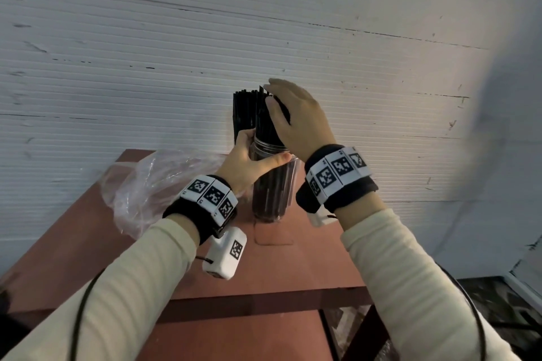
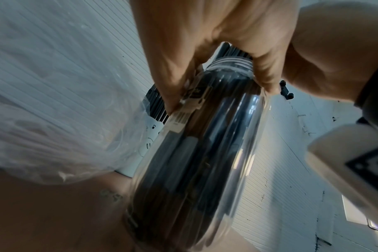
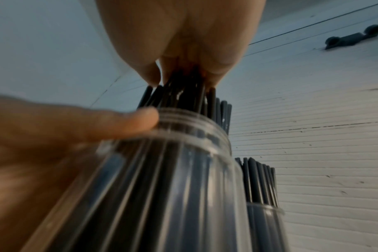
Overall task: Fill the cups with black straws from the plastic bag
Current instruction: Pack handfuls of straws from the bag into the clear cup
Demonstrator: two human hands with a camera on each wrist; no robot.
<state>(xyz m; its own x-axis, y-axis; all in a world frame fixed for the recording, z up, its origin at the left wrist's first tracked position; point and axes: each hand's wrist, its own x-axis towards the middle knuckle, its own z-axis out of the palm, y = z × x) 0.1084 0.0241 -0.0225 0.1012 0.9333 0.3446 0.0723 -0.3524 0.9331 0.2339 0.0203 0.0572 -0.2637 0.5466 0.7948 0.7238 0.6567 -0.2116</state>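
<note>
Left hand [image 1: 249,163] grips cup [image 1: 272,184] (right hand [image 1: 296,117] pinches straws [image 1: 265,120])

Reddish-brown table [image 1: 293,267], white ribbed wall [image 1: 146,38] behind — scuffed, dark-marked; small dark clip [image 3: 354,40] fixed on it

head: above, facing down-forward at table [image 1: 293,267] | wrists: close, looking up along clear cup [image 2: 205,153] | shared: cup centre-frame

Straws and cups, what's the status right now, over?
Left hand grips clear cup. Right hand holds black straws at its mouth. Second cup behind, already stocked. Plastic bag alongside, nothing blocking.
</note>
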